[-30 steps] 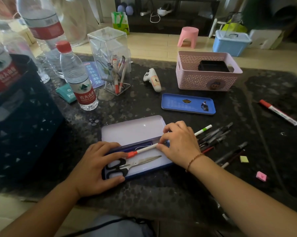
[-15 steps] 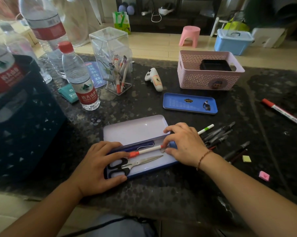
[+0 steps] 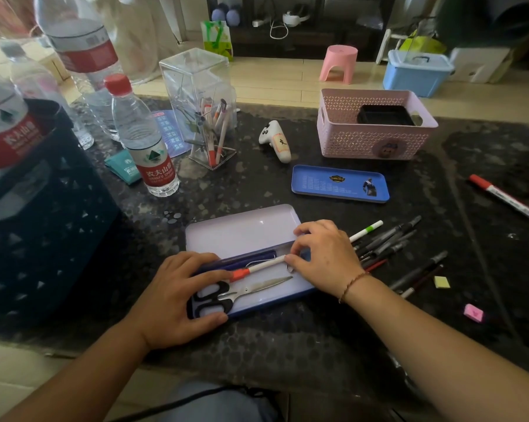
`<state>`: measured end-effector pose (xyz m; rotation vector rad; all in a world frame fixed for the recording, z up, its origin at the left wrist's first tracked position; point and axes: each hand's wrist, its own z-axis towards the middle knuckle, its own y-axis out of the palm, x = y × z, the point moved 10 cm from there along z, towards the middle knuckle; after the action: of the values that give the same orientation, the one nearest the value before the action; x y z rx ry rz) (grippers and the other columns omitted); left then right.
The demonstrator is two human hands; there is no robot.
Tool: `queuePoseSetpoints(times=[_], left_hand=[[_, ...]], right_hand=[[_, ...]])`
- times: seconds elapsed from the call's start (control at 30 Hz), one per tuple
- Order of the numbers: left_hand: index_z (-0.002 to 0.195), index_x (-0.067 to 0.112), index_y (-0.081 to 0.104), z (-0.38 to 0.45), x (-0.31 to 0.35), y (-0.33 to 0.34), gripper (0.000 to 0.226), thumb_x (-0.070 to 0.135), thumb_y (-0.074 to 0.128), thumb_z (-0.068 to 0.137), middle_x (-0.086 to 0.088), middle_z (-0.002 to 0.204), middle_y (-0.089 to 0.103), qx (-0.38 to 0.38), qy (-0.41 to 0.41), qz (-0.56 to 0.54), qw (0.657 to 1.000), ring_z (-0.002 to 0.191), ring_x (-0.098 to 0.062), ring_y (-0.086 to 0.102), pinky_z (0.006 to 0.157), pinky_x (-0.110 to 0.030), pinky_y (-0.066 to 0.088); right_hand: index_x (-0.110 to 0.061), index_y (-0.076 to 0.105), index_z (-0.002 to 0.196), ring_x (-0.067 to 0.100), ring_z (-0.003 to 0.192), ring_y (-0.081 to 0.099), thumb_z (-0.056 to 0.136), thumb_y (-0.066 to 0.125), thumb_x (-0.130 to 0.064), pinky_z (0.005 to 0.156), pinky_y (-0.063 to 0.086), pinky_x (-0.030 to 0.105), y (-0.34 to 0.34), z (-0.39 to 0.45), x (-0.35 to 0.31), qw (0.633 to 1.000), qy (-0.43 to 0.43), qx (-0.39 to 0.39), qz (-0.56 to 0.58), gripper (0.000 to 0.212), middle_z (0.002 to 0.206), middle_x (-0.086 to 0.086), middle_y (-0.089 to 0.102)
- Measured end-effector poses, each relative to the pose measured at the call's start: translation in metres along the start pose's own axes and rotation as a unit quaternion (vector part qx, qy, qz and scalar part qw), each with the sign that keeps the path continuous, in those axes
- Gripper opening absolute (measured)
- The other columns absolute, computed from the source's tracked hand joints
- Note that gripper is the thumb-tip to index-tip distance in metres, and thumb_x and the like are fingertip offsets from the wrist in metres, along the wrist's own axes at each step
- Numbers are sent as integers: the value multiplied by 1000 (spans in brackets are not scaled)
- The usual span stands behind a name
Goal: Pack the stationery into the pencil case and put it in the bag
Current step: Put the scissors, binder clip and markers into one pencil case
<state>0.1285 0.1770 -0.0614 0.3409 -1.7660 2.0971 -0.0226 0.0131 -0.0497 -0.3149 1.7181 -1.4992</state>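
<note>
An open blue tin pencil case [image 3: 241,229] with a pale lining lies at the table's near middle. Black-handled scissors [image 3: 241,292], a dark blue pen [image 3: 251,257] and a white pen with an orange cap [image 3: 258,266] lie inside it. My left hand [image 3: 178,300] grips the case's left end, thumb on the front edge. My right hand [image 3: 321,257] pinches the white pen's right end between thumb and fingers. A pile of dark pens [image 3: 391,242] and a white-green pen [image 3: 367,229] lie just right of the case.
The case's blue lid [image 3: 340,184] lies behind it. Further back stand a pink basket [image 3: 375,141], a clear pen holder [image 3: 202,111], a water bottle [image 3: 144,141] and a white toy [image 3: 276,140]. A dark crate [image 3: 37,223] fills the left. A red marker [image 3: 503,197], yellow eraser [image 3: 442,282] and pink eraser [image 3: 473,312] lie right.
My right hand has kept hold of the white pen and set it lower into the case beside the blue pen. My left hand has stayed on the case.
</note>
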Motion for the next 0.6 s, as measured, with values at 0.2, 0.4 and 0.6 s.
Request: queuePoseSetpoints(times=[0.2, 0.4, 0.6], left_hand=[[136, 39, 52, 1, 2, -1, 61, 65, 60, 81, 12, 137, 47, 0, 4, 3, 1000, 125, -11, 42, 104, -40, 34], [137, 37, 51, 2, 4, -1, 63, 66, 58, 81, 12, 137, 48, 0, 8, -2, 1000, 126, -12, 43, 104, -38, 34], [137, 32, 52, 4, 2, -1, 70, 72, 54, 79, 9, 135, 52, 7, 15, -9, 1000, 121, -16, 49, 103, -33, 32]], right_hand=[[-28, 70, 85, 12, 112, 45, 76, 67, -31, 91, 45, 37, -25, -16, 8, 997, -33, 69, 2, 10, 111, -10, 60], [-30, 69, 90, 11, 117, 40, 79, 68, -33, 94, 37, 27, -23, -19, 16, 1000, -3, 27, -6, 11, 119, -10, 55], [-19, 71, 86, 13, 104, 52, 78, 67, -24, 90, 43, 27, -52, -41, 16, 990, -20, 130, 60, 10, 103, -2, 63]])
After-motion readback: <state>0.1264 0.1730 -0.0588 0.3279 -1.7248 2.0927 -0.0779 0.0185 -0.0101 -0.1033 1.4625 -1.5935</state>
